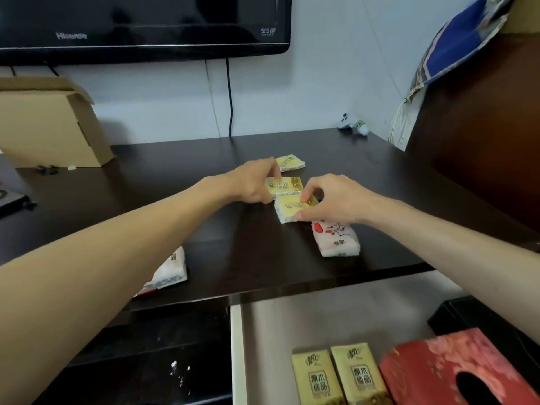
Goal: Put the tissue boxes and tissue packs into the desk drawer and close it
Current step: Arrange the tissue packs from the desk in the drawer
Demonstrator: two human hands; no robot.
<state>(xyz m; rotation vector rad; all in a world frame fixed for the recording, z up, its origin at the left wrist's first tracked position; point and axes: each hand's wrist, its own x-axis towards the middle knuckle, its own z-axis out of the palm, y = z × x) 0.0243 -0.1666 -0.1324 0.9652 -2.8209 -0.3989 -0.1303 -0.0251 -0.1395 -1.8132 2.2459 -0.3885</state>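
Observation:
My left hand (pixel 257 182) grips a small yellow tissue pack (pixel 287 186) at the middle of the dark desk (pixel 175 182). My right hand (pixel 333 200) pinches a second yellow pack (pixel 289 210) just in front of it. A third yellow pack (pixel 290 162) lies behind them. A white pack with red print (pixel 336 238) lies under my right wrist, and another white pack (pixel 169 271) sits near the desk's front edge, partly hidden by my left arm. The open drawer (pixel 321 317) below holds two tan tissue packs (pixel 339 378) and a red tissue box (pixel 455 372).
A black television (pixel 140 24) hangs on the wall above the desk, with cables running down behind. An open cardboard box (pixel 49 124) stands at the back left. A small figurine (pixel 352 124) sits at the back right beside a brown cabinet (pixel 482 141).

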